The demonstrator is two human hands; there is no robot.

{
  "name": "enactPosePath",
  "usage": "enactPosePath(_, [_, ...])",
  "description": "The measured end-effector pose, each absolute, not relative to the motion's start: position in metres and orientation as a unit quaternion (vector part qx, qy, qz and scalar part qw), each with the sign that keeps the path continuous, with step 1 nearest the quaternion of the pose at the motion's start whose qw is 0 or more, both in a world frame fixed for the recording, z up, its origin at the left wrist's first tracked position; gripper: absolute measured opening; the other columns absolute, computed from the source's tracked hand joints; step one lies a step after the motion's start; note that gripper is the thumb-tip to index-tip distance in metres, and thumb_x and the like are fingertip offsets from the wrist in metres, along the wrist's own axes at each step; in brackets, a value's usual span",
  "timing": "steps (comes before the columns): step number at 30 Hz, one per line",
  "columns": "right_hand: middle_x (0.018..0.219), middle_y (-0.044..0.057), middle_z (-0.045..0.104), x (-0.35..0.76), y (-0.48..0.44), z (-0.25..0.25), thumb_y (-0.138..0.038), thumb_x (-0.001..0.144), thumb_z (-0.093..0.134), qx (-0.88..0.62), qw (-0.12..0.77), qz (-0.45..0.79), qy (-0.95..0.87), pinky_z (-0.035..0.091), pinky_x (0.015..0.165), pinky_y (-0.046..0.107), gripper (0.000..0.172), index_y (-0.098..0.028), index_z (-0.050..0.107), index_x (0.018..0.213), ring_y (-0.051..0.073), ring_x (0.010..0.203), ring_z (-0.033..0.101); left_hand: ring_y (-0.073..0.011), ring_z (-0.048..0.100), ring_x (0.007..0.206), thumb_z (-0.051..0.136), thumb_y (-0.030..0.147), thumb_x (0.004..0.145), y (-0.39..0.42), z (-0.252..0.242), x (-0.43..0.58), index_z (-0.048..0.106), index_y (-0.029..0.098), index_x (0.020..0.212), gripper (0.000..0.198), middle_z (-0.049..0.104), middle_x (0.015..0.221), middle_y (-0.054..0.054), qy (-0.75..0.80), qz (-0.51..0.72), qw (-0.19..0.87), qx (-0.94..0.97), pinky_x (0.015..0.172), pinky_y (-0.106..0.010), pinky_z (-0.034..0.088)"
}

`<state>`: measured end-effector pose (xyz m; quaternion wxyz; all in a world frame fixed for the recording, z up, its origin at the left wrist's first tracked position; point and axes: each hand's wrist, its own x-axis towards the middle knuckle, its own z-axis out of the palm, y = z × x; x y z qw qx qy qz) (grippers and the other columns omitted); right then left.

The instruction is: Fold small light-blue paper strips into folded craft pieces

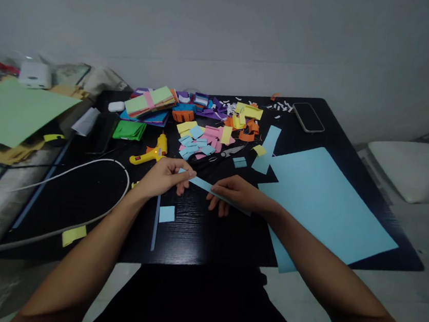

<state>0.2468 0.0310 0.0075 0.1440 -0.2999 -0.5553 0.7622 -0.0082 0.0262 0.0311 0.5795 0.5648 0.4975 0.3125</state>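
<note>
A narrow light-blue paper strip (202, 183) stretches between my two hands above the black table. My left hand (168, 176) pinches its left end between thumb and fingers. Farther along, my right hand (236, 193) grips the strip, whose right end pokes out beneath the palm. Just below my left hand lie a small blue paper square (167, 214) and a thin grey-blue strip (155, 226). A yellow glue gun (151, 153) rests beyond my left hand. Scissors (228, 153) lie past the hands, beside a small folded blue piece (239, 162).
Large blue sheets (326, 199) cover the table's right side, near a phone (308, 117). Piles of folded coloured paper (209, 140) lie at the back, next to a paper stack (151, 101). A white cable (116, 204) loops over the left side. A white stool (410, 170) stands at right.
</note>
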Motion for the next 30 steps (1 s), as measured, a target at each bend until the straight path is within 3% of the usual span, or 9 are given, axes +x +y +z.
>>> enactPosePath(11, [0.085,0.01,0.079,0.241,0.027,0.003,-0.055,0.098,0.066,-0.306,0.193,0.747,-0.558,0.058,0.054,0.024,0.045,-0.011,0.071,0.099,0.013,0.059,0.073,-0.009,0.056,0.042,0.092,0.033,0.063,0.015,0.015,0.021,0.075,0.012,0.078,0.031,0.067,0.059,0.0,0.512,0.412,0.628,0.416,0.036,-0.018,0.043])
enactPosePath(20, [0.085,0.01,0.079,0.24,0.026,0.004,-0.056,0.098,0.066,-0.299,0.189,0.749,-0.56,0.058,0.054,0.024,0.046,-0.011,0.071,0.099,0.013,0.059,0.073,-0.0112,0.059,0.043,0.088,0.033,0.068,0.017,0.017,0.016,0.075,0.013,0.072,0.024,0.07,0.059,-0.003,0.528,0.403,0.565,0.489,0.039,-0.021,0.047])
enactPosePath(24, [0.085,0.009,0.08,0.241,0.026,0.007,-0.056,0.097,0.067,-0.304,0.192,0.747,-0.559,0.057,0.054,0.023,0.046,-0.01,0.072,0.1,0.013,0.059,0.072,-0.0083,0.051,0.038,0.081,0.031,0.071,0.028,0.022,-0.002,0.069,0.015,0.06,0.023,0.062,0.049,0.001,0.552,0.457,0.506,0.481,0.038,-0.019,0.042])
enactPosePath(30, [0.085,0.01,0.08,0.24,0.027,0.006,-0.049,0.101,0.064,-0.312,0.193,0.746,-0.555,0.057,0.055,0.024,0.039,-0.011,0.072,0.1,0.013,0.06,0.073,-0.0074,0.051,0.041,0.08,0.031,0.076,0.033,0.02,-0.009,0.071,0.016,0.067,0.02,0.061,0.051,0.002,0.533,0.489,0.487,0.49,0.042,-0.019,0.042])
